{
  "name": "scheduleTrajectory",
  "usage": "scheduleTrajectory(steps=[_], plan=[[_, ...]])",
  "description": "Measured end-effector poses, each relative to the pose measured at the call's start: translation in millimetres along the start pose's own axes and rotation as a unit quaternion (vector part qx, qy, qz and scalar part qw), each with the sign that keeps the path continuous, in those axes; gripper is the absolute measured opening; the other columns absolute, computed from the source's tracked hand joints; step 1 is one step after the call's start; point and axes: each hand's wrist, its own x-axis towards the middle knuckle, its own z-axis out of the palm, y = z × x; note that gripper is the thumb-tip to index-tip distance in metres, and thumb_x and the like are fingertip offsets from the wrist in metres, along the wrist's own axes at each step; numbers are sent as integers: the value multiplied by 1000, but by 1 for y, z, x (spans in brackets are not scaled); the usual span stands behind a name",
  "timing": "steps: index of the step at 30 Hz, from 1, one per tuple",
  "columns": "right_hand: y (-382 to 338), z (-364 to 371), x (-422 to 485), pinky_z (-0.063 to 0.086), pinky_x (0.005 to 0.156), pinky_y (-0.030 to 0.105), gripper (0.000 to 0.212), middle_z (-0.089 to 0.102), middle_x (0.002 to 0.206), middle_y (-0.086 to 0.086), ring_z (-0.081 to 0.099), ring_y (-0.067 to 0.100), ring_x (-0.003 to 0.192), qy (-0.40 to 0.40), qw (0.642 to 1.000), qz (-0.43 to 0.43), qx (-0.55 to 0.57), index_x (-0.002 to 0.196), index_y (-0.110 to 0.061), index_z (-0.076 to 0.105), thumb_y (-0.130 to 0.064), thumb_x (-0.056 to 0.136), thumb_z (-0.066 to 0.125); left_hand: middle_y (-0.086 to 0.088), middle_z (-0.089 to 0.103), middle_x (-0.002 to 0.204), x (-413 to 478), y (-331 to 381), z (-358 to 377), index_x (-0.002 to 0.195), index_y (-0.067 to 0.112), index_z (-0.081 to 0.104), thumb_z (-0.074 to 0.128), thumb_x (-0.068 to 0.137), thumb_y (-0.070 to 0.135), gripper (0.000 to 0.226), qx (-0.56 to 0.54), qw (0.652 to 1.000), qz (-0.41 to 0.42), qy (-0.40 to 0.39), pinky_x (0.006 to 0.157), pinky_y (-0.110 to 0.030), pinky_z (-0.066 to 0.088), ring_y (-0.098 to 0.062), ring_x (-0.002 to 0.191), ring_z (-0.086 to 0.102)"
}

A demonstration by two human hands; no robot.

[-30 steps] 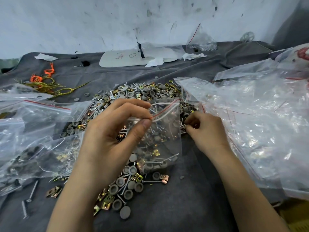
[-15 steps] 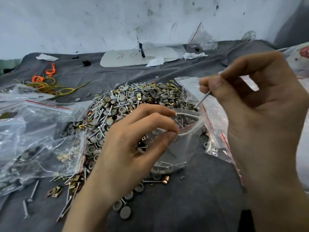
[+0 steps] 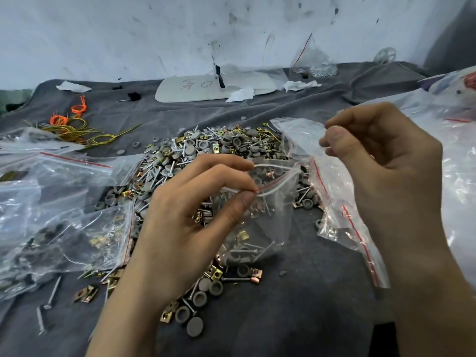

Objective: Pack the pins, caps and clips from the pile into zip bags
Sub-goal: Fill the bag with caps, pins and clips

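The grey tabletop (image 3: 322,305) carries the pile (image 3: 206,148) of pins, caps and clips, with filled bags (image 3: 77,228) to its left. Over the pile, the left hand (image 3: 185,228) pinches the mouth of a part-filled zip bag (image 3: 260,222). The right hand (image 3: 386,171) hovers beside it, fingers (image 3: 360,117) curled; I cannot tell whether they hold anything.

The pile (image 3: 206,150) of grey caps (image 3: 199,297), silver pins (image 3: 235,279) and brass clips (image 3: 217,273) lay spread out. Over its near part hung a clear bag (image 3: 260,222), pinched open at its red-lined mouth by the left hand (image 3: 185,228), with a few parts at its bottom.
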Motion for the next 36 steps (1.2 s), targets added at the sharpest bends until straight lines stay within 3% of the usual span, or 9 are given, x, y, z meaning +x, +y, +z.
scheduleTrajectory(steps=[2,6,9,12,19,24,28,33,36], plan=[[17,0,2,53,69,18,16,66,76,-6,66,8,75,-1,999,48,-24,83,-27,63,-12,89,64,5,65,116,0,-1,-1,95,24,67,58,93,30,11,-4,1000,-1,2,92,-43,52,-22,113,64],[62,10,-1,42,61,5,15,62,76,-13,57,-3,69,-127,959,176,-182,83,-25,63,-11,88,66,2,66,115,1,-3,-2,90,22,69,58,92,27,12,13,1000,4,6,90,-42,52,-19,112,64],[83,20,-8,36,57,0,10,58,73,-16,50,-7,65,-172,928,187,-272,87,-21,71,-12,86,68,7,66,115,1,-5,-8,93,29,67,57,91,31,10,9,1000,-13,19,90,-36,51,-14,113,63],[91,29,-13,39,67,17,8,60,79,-6,53,7,71,-193,903,186,-335,93,-19,73,-17,85,69,10,66,116,-1,-10,-15,97,32,63,56,92,31,9,43,998,-2,40,90,-33,53,-11,111,64],[87,30,-13,36,63,25,16,56,77,-6,56,17,76,-266,864,219,-366,88,-26,61,-18,81,73,9,66,116,-2,-16,-20,99,32,62,57,93,29,8,62,997,8,53,90,-44,54,-15,111,65],[89,25,-11,36,68,24,16,47,76,-10,52,16,79,-300,864,166,-368,85,-25,65,-11,82,71,8,66,115,-2,-13,-18,98,32,62,56,93,31,8,55,997,-2,51,85,-47,55,-16,109,65],[90,24,-10,41,77,28,13,44,90,-7,49,16,88,-325,859,140,-371,93,-23,67,-12,86,69,8,66,115,-1,-9,-12,97,31,64,57,92,31,9,33,999,-10,35,87,-42,53,-17,111,64],[84,19,-7,37,71,21,20,56,87,-6,54,12,83,-281,906,134,-288,83,-23,57,-4,87,65,7,66,116,-1,-8,-11,96,31,65,57,91,32,9,11,999,-24,22,89,-37,51,-18,114,63],[70,17,-5,42,66,6,26,61,83,-12,60,2,78,-202,952,147,-177,87,-29,54,-5,88,64,7,66,116,-1,-8,-12,96,31,65,57,91,32,10,10,999,-26,24,91,-38,51,-17,113,63]])
